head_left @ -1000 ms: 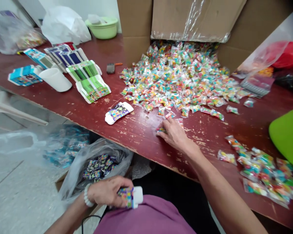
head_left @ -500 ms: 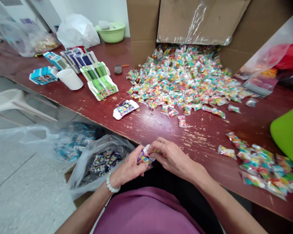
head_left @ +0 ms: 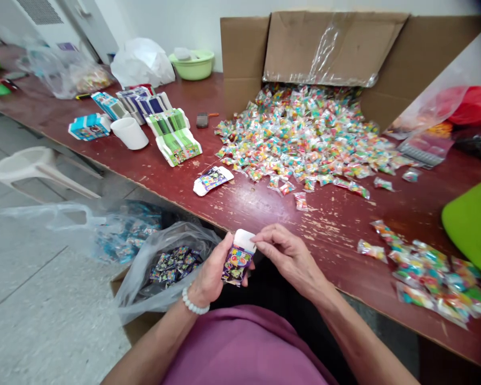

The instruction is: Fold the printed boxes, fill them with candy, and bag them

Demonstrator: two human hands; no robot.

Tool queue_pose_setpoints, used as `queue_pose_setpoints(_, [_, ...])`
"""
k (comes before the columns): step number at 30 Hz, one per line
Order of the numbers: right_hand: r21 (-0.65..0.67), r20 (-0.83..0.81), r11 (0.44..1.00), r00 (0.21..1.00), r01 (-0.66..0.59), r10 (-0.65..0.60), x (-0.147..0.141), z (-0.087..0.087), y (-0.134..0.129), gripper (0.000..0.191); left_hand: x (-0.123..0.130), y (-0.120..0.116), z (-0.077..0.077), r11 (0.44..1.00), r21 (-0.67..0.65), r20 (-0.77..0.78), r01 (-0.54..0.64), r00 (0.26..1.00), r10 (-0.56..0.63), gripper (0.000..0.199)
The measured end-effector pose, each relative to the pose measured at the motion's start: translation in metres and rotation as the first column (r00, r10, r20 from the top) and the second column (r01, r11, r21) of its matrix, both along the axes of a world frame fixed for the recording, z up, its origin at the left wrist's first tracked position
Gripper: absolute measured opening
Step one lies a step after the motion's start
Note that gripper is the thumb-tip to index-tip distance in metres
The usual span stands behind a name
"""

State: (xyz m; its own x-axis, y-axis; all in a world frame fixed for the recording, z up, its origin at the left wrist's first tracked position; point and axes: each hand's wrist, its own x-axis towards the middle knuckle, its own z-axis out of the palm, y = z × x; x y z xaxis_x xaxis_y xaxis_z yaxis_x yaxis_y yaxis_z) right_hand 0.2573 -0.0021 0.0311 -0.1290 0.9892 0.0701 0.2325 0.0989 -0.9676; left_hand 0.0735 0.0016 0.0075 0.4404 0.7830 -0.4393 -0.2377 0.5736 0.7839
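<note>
My left hand (head_left: 214, 274) is wrapped round a small purple printed box (head_left: 237, 262) with a white flap standing up at its top. The fingertips of my right hand (head_left: 285, 251) are pinched together at the right edge of that flap. A similar flattened purple and white box (head_left: 213, 180) lies on the red table (head_left: 260, 211) in front of my hands. Beyond them is a large heap of wrapped candies (head_left: 304, 144), spilling from a cardboard box (head_left: 328, 48). A smaller candy pile (head_left: 433, 267) lies at the right.
A clear bag (head_left: 132, 291) with small dark packets stands below the table edge at left. Stacked green cartons (head_left: 175, 137), a white cup (head_left: 129, 133) and a green basin (head_left: 193, 65) are on the table. A bright green container (head_left: 471, 219) is at right.
The purple box has turned upright, its printed face and white flap now showing more. My right fingers have moved from over its top to the flap's edge. The view has shifted slightly.
</note>
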Motion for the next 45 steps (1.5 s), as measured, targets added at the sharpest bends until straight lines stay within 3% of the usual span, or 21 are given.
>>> queue_pose_setpoints(3, [-0.194,-0.179,0.979,0.979,0.064,-0.099,0.000,-0.006,-0.004,0.024,0.002,-0.001,0.000,0.998,-0.050,0.022,-0.031,0.999,0.032,0.051])
queue_pose_setpoints(5, [-0.318,-0.297,0.947,0.953,-0.039,-0.060,-0.003,-0.007,-0.007,0.033,0.004,-0.004,0.003,0.998,-0.019,0.025,-0.059,0.998,0.060,0.044])
queue_pose_setpoints(7, [-0.354,-0.366,0.926,0.930,-0.128,-0.011,-0.007,-0.006,-0.009,0.035,0.007,-0.007,0.005,0.994,0.035,0.020,-0.102,0.995,0.101,0.038])
queue_pose_setpoints(11, [-0.292,-0.354,0.947,0.935,-0.131,0.020,-0.014,-0.006,-0.012,0.028,0.014,-0.011,0.004,0.988,0.038,0.048,-0.147,0.988,0.145,0.030])
queue_pose_setpoints(15, [-0.040,-0.091,0.999,0.995,-0.036,0.032,-0.011,-0.010,-0.012,0.018,0.014,-0.010,0.001,0.989,-0.119,0.197,-0.093,0.974,0.115,0.036])
queue_pose_setpoints(18, [0.111,0.046,0.985,0.991,-0.131,0.126,-0.007,-0.010,-0.013,0.017,0.012,-0.009,-0.001,0.981,-0.179,0.261,-0.081,0.957,0.127,0.041])
queue_pose_setpoints(20, [0.094,0.051,0.983,0.987,-0.156,0.152,-0.007,-0.009,-0.013,0.018,0.012,-0.008,-0.002,0.980,-0.177,0.239,-0.091,0.962,0.133,0.037])
queue_pose_setpoints(23, [-0.019,0.010,0.997,0.997,-0.077,0.077,-0.010,-0.007,-0.014,0.012,0.013,-0.008,-0.001,0.984,-0.142,0.174,-0.109,0.976,0.133,0.036])
queue_pose_setpoints(29, [-0.262,-0.309,0.957,0.950,-0.126,0.040,-0.017,-0.005,-0.007,0.021,0.014,-0.008,-0.004,0.991,-0.131,0.137,-0.038,0.989,0.056,0.065])
queue_pose_setpoints(31, [-0.290,-0.347,0.948,0.938,-0.129,0.021,-0.017,-0.005,-0.006,0.025,0.012,-0.008,-0.006,0.994,-0.111,0.108,-0.016,0.994,0.028,0.069])
queue_pose_setpoints(37, [-0.117,-0.159,0.985,0.981,-0.130,0.111,-0.016,-0.006,-0.016,0.020,0.009,-0.004,-0.009,0.982,-0.177,0.140,-0.060,0.987,0.085,0.047])
queue_pose_setpoints(41, [0.037,-0.018,0.990,0.990,-0.139,0.140,-0.021,-0.016,-0.026,0.016,0.012,-0.003,-0.010,0.973,-0.198,0.180,-0.117,0.972,0.153,0.034])
queue_pose_setpoints(43, [0.061,0.044,0.985,0.987,-0.159,0.156,-0.024,-0.024,-0.029,0.026,0.008,-0.004,-0.011,0.973,-0.134,0.108,-0.186,0.974,0.201,0.032])
queue_pose_setpoints(45, [0.038,0.083,0.990,0.988,-0.133,0.129,-0.023,-0.031,-0.029,0.032,-0.007,-0.005,-0.012,0.969,0.003,-0.062,-0.248,0.967,0.248,0.033])
